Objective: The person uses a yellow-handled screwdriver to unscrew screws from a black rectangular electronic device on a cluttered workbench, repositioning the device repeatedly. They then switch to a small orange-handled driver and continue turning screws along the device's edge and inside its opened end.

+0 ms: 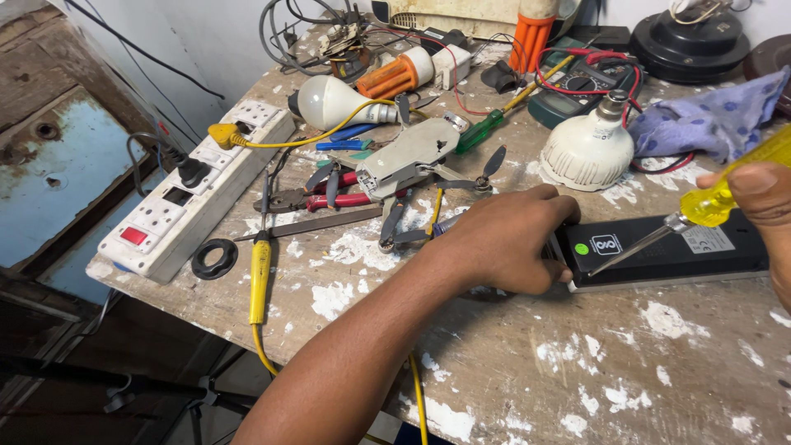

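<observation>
Near the right edge of the paint-spattered wooden surface (494, 363) lies a flat black rectangular device (667, 251), labels up, and everything else can be placed from it. The left hand (503, 243) presses down on the device's left end, fingers curled closed over the corner, apparently to keep it from sliding. The right hand (762, 194), above the device's right end, is wrapped shut around the yellow handle of a screwdriver (696, 210), whose thin shaft slants down to the left so the tip meets the device's top face just right of a small green sticker.

Left of the device sits a small grey folding drone (408, 161) with its propellers splayed, resting over red-handled pliers (325, 198). Behind the device stand a white bulb housing (589, 152) and a multimeter (577, 86), with a purple cloth (713, 119) to their right. Far left of the device, a white power strip (194, 194) lies along the surface's edge, a yellow-handled soldering iron (260, 272) beside it.
</observation>
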